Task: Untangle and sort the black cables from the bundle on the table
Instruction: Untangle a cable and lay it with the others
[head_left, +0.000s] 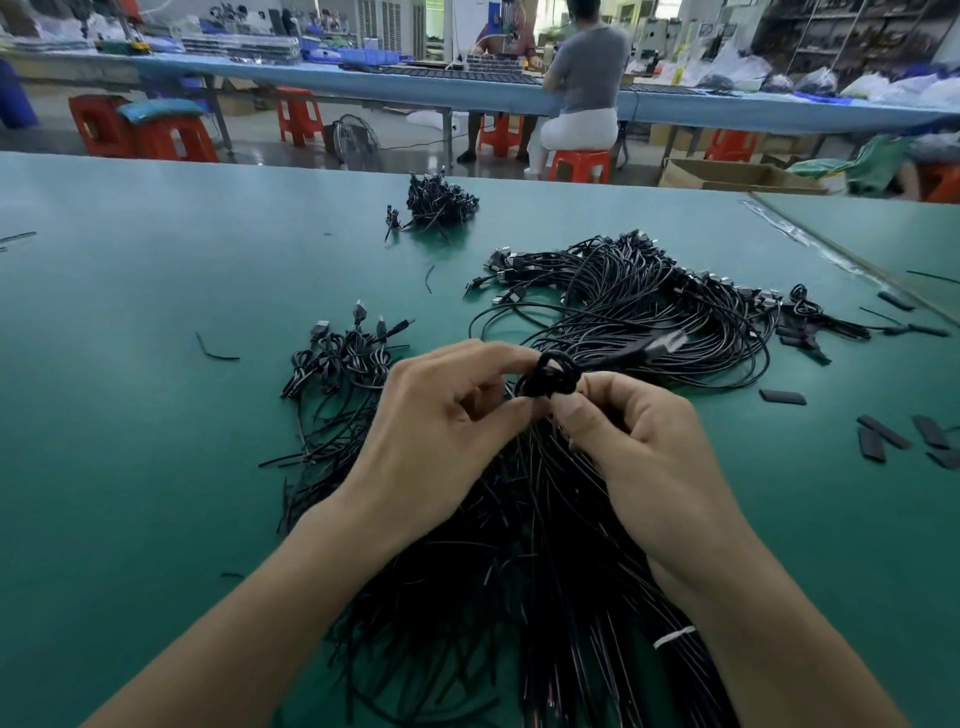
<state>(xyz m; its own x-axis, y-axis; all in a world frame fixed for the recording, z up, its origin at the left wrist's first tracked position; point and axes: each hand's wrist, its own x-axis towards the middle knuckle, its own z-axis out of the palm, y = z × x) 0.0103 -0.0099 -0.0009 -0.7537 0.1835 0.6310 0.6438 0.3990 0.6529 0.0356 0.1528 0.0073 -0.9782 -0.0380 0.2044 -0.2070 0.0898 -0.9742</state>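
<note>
I see my left hand (441, 415) and right hand (639, 431) pinching a coiled cable (548, 376) with curled fingers (483, 353), over the bundle (519, 545) by the bench's (156, 364) near edge.

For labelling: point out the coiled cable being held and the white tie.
coiled cable (549, 372), head view, its knotted loop.
white tie (674, 636), head view, middle of the band.

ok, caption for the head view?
Cable sorting: left hand and right hand pinch a coiled cable over the bundle.
</note>
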